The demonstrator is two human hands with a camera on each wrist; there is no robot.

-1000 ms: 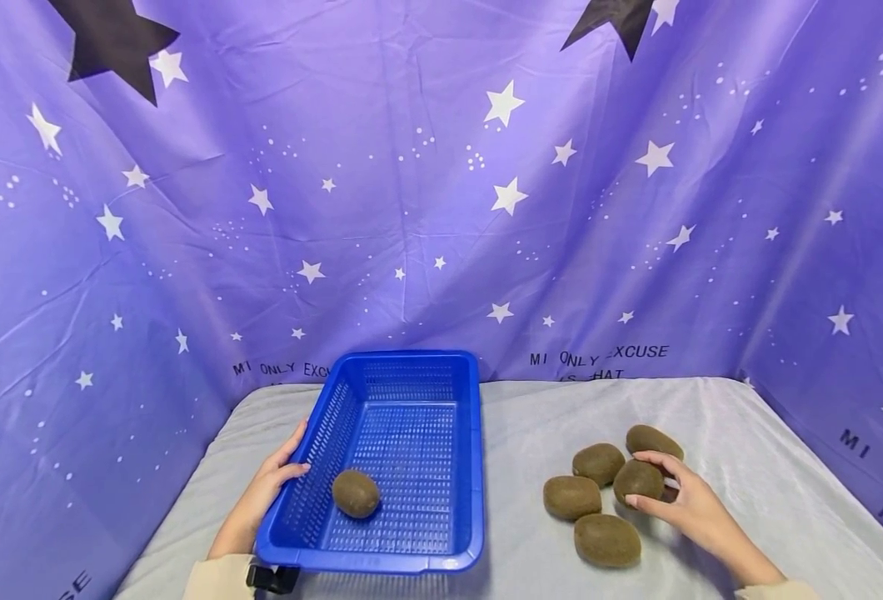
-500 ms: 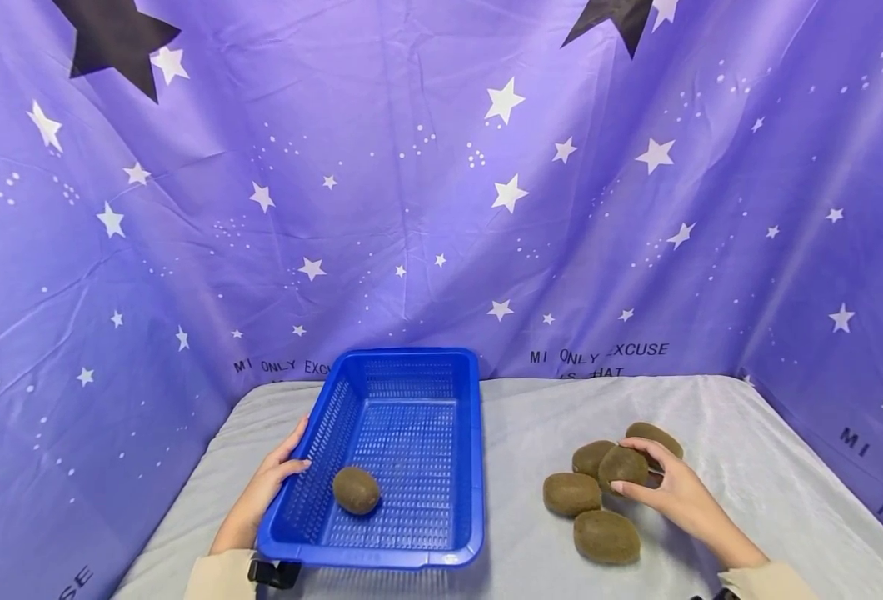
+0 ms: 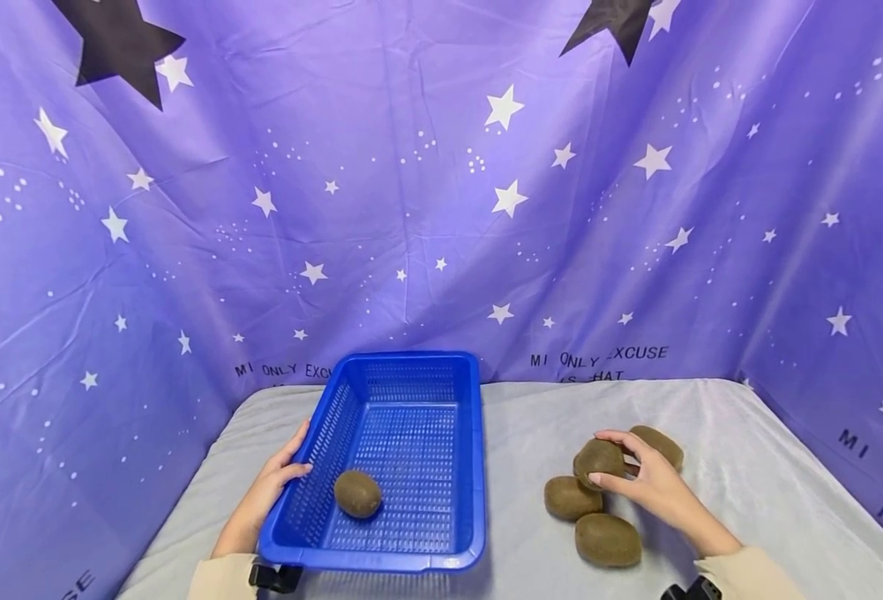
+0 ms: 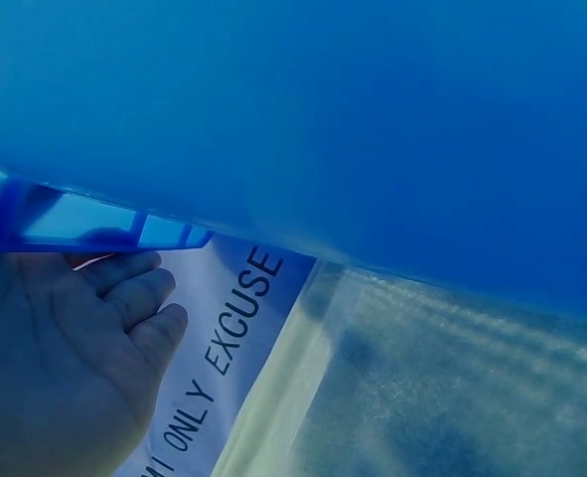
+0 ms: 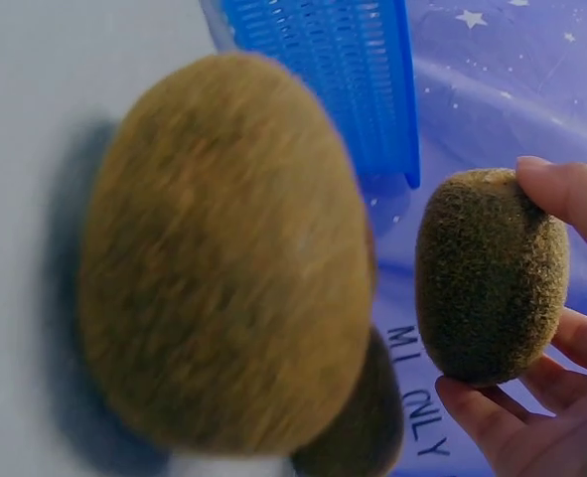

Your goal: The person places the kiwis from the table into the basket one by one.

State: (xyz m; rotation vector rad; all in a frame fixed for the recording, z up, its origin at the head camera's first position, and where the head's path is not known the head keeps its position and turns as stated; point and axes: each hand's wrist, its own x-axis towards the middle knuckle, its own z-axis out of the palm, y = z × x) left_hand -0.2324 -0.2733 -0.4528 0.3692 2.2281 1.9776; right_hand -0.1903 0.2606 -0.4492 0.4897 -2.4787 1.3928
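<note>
My left hand [image 3: 261, 500] grips the left rim of a blue plastic basket [image 3: 477, 475], thumb over the edge. In the left wrist view its curled fingers [image 4: 144, 298] sit beneath the rim. One brown kiwi [image 3: 357, 493] lies on the basket floor, near the front left. To the right, my right hand [image 3: 659, 492] pinches another kiwi [image 3: 597, 463] between thumb and fingers. The right wrist view shows this held kiwi [image 5: 492, 276] raised upright in the fingertips. In the head view it overlaps the spot where a further kiwi lay, largely hiding it.
Loose kiwis lie around the right hand: one at the left [image 3: 572, 498], a front kiwi [image 3: 608, 540] and a back kiwi [image 3: 659, 447]. A pale cloth [image 3: 516, 425] covers the table. Purple star-printed curtains [image 3: 411, 208] enclose the back and sides.
My right hand has taken a kiwi from the group, raised it and carried it leftward over its neighbour. The left hand and basket stay in place.
</note>
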